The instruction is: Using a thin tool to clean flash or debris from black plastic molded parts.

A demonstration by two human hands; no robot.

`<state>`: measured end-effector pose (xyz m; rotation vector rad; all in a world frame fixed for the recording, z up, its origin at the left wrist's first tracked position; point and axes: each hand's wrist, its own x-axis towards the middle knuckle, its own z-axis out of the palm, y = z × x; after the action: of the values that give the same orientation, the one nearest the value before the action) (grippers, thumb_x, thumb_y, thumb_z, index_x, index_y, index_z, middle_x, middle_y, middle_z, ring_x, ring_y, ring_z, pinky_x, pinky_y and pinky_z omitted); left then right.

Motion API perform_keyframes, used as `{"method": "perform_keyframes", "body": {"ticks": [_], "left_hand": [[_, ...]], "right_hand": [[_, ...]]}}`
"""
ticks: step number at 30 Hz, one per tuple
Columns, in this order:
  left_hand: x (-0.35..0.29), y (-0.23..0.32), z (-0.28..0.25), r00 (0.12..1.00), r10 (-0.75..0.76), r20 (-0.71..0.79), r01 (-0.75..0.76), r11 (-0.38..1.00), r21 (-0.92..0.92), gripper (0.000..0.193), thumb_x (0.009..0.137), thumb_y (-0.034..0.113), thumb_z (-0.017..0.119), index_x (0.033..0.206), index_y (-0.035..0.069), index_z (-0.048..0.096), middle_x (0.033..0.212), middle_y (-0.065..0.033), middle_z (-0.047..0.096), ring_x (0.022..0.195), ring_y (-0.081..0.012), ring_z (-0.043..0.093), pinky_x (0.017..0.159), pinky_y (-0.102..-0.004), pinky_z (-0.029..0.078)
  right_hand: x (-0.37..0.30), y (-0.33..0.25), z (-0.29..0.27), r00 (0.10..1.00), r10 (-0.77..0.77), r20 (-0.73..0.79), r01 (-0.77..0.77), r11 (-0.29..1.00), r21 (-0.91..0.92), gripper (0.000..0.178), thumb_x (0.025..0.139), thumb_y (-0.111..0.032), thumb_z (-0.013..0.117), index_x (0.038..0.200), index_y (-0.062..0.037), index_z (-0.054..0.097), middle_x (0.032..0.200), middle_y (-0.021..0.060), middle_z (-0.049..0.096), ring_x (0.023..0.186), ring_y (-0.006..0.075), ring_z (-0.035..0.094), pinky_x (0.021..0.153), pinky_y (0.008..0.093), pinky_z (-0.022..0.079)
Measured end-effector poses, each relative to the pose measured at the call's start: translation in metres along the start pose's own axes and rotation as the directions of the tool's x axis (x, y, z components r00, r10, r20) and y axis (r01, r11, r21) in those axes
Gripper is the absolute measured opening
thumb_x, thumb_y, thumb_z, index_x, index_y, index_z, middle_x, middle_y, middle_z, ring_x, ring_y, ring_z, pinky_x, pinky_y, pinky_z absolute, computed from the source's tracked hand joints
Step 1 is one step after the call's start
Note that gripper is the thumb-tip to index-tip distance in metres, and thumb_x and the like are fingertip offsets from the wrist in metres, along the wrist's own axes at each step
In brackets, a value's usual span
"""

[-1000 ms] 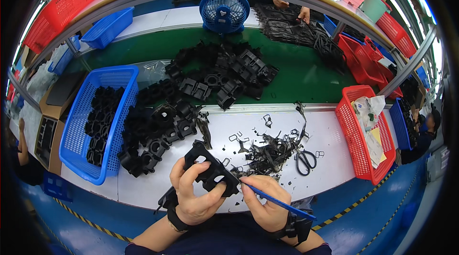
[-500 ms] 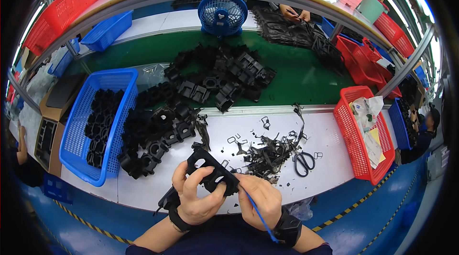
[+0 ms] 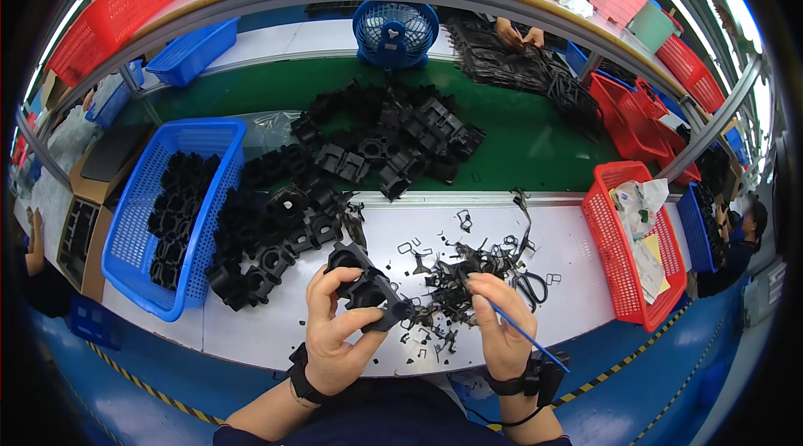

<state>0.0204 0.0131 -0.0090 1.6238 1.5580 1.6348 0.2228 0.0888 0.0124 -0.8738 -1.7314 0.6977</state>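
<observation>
A blue basket (image 3: pixel 134 229) of black parts sits left, a red basket (image 3: pixel 606 254) right, a blue fan (image 3: pixel 395 32) far, scissors (image 3: pixel 531 285) near.

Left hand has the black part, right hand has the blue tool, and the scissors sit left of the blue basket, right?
Not quite. The head view shows the scissors right of the scrap pile, far from the blue basket. The left hand does hold the black part; the right hand holds the blue tool.
</observation>
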Motion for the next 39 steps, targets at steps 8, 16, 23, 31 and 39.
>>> {"method": "perform_keyframes", "body": {"ticks": [8, 16, 23, 31, 39], "left_hand": [[0.0, -0.015, 0.002, 0.969, -0.05, 0.241, 0.182, 0.803, -0.567, 0.043, 0.075, -0.002, 0.069, 0.116, 0.005, 0.057, 0.14, -0.0151, 0.03, 0.129, -0.0256, 0.037, 0.104, -0.0378, 0.035], [-0.002, -0.018, 0.004, 0.757, -0.455, 0.468, 0.627, 0.308, -0.715, 0.05, 0.079, 0.016, 0.069, 0.122, -0.003, 0.05, 0.143, -0.0111, 0.029, 0.115, -0.0171, 0.046, 0.098, -0.0305, 0.037], [0.008, -0.004, -0.006, 0.937, -0.133, 0.323, 0.244, 0.911, -0.332, 0.021, 0.07, 0.009, 0.073, 0.085, 0.0, 0.062, 0.137, -0.0133, 0.036, 0.102, -0.0177, 0.051, 0.089, -0.0279, 0.04], [0.01, 0.005, -0.009, 0.955, 0.145, 0.258, -0.136, 0.989, -0.055, 0.018, 0.063, 0.002, 0.072, 0.071, 0.001, 0.056, 0.13, -0.0196, 0.042, 0.105, -0.0273, 0.052, 0.085, -0.0308, 0.044], [0.006, 0.009, -0.008, 0.947, 0.204, 0.247, -0.207, 0.978, -0.014, 0.02, 0.062, 0.0, 0.072, 0.072, 0.002, 0.055, 0.128, -0.0208, 0.045, 0.11, -0.033, 0.051, 0.088, -0.0362, 0.045]], "right_hand": [[-0.012, -0.019, 0.012, 0.982, 0.137, 0.134, -0.163, 0.963, 0.214, 0.018, 0.085, 0.005, 0.062, 0.103, 0.0051, 0.065, 0.093, 0.0153, 0.068, 0.081, 0.02, 0.067, 0.072, 0.0282, 0.052], [0.013, -0.016, -0.001, 0.998, -0.06, 0.027, 0.064, 0.987, -0.144, 0.019, 0.081, 0.004, 0.066, 0.1, 0.0019, 0.067, 0.097, 0.0174, 0.066, 0.085, 0.0262, 0.065, 0.073, 0.03, 0.052], [-0.011, -0.018, 0.005, 0.984, 0.11, 0.141, -0.13, 0.982, 0.138, 0.019, 0.08, 0.003, 0.069, 0.099, 0.0024, 0.068, 0.097, 0.0146, 0.068, 0.089, 0.0221, 0.066, 0.079, 0.0289, 0.051], [-0.007, -0.027, 0.018, 0.98, -0.125, 0.155, 0.116, 0.991, 0.065, 0.024, 0.071, 0.002, 0.076, 0.095, -0.0022, 0.07, 0.088, 0.0096, 0.066, 0.077, 0.0221, 0.064, 0.068, 0.0295, 0.05], [-0.012, -0.024, 0.023, 0.971, -0.151, 0.183, 0.142, 0.988, 0.063, 0.025, 0.072, 0.003, 0.076, 0.096, -0.0031, 0.07, 0.089, 0.0098, 0.066, 0.077, 0.0208, 0.062, 0.067, 0.029, 0.048]]}}
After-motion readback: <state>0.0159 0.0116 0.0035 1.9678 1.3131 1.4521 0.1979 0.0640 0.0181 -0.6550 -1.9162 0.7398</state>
